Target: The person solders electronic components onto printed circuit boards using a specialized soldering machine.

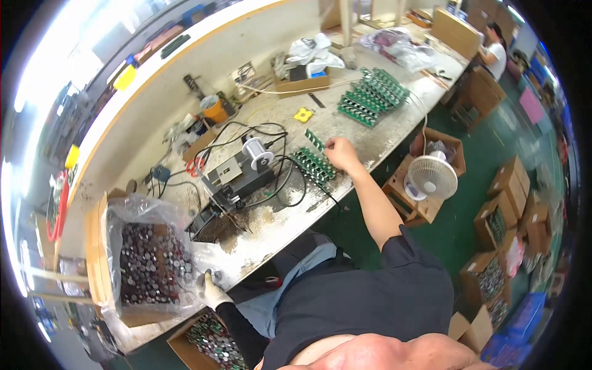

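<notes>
**A:** What does the left hand (pixel 214 290) show?

**B:** Gloved in white, it lies at the near edge of the workbench (pixel 382 132), fingers curled around a few small grey cylindrical parts (pixel 213 274). It sits just beside the clear plastic bag (pixel 132 213), which lines a cardboard box (pixel 95 246) filled with many more such cylinders.

**A:** And the right hand (pixel 340 153)?

**B:** Bare, arm stretched out across the bench. Its fingertips are pinched on the end of a narrow green circuit strip (pixel 314 139), held tilted just above a small stack of green boards (pixel 313 165) that rests on the bench.

**A:** What surrounds them?

**B:** Between the two hands stands a grey machine (pixel 237 176) with a wire spool (pixel 256 150) on top and black cables looping around it. A larger stack of green boards (pixel 373 95) lies farther along the bench. Below the bench edge, a white fan (pixel 433 177) sits on a box. Another open box of cylinders (pixel 209 339) stands under the left forearm.
</notes>
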The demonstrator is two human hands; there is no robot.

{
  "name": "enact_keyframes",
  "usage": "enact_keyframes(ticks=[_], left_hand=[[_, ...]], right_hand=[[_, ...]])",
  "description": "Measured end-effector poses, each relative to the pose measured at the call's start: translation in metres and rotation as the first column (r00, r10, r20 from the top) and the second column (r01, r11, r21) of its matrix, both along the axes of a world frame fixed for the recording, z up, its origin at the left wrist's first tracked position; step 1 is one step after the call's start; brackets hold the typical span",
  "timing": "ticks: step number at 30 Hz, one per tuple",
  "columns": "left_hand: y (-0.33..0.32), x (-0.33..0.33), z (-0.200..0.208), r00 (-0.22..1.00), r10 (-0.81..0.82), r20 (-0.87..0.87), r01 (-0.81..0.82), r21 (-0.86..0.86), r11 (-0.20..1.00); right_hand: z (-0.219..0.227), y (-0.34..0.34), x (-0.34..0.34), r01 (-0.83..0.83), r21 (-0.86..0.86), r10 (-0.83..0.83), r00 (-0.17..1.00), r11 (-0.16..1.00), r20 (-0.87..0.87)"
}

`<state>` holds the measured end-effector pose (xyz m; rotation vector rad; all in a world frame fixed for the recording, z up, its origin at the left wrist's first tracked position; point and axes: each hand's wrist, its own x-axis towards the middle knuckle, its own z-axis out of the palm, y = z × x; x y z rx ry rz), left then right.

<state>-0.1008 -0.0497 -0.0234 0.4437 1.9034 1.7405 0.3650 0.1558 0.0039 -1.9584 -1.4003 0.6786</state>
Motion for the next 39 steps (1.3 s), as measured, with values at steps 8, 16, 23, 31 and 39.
enact_keyframes(ticks=[8,16,23,31,39], left_hand=[[-0.006,-0.026,-0.024,0.964,-0.170,0.205,0.148,0.115,0.982],[0.000,0.060,0.014,0.925,-0.358,0.126,0.353,0.062,0.934],[0.009,0.081,0.020,0.879,-0.450,0.159,0.455,0.007,0.891],[0.010,0.085,0.022,0.845,-0.489,0.219,0.514,-0.076,0.854],[0.021,0.095,0.026,0.834,-0.454,0.314,0.503,-0.093,0.860]], right_hand=[[0.005,-0.079,-0.024,0.192,0.512,0.144,0.826,0.837,-0.545],[0.000,-0.114,-0.110,-0.513,0.645,0.663,0.749,0.567,0.013],[-0.022,-0.094,-0.144,-0.751,0.453,0.711,0.635,0.479,0.302],[-0.009,-0.102,-0.147,-0.616,0.325,0.614,0.780,0.717,0.124],[-0.014,-0.105,-0.164,-0.524,0.021,0.478,0.758,0.851,-0.443]])
